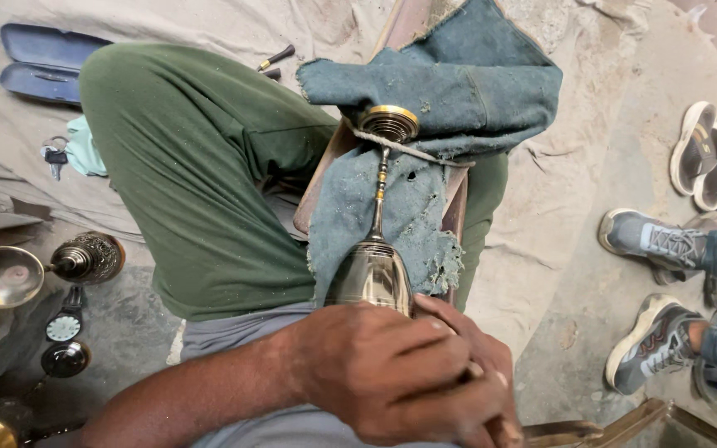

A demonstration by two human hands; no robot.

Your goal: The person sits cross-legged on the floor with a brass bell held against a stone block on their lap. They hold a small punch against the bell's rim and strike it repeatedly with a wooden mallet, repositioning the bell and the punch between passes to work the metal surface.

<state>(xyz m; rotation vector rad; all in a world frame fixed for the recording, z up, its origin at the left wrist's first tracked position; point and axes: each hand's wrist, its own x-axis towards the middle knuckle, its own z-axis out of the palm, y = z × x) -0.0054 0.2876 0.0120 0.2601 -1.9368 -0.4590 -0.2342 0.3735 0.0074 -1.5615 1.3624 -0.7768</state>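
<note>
Hands first: left hand (pixel 383 369) clamps over the goblet (pixel 373 270) bowl, right hand (pixel 479 373) tucked beneath, its grip I cannot tell. Goblet lies across the green cloth (pixel 433 91) on the lap, foot (pixel 388 123) away. Looks like mid-polish; next needs steady turning.

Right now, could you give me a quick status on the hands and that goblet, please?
Left hand over right hand, both clasped at goblet bowl. Goblet lying along blue cloth, cord across its base. Nothing blocking.
</note>
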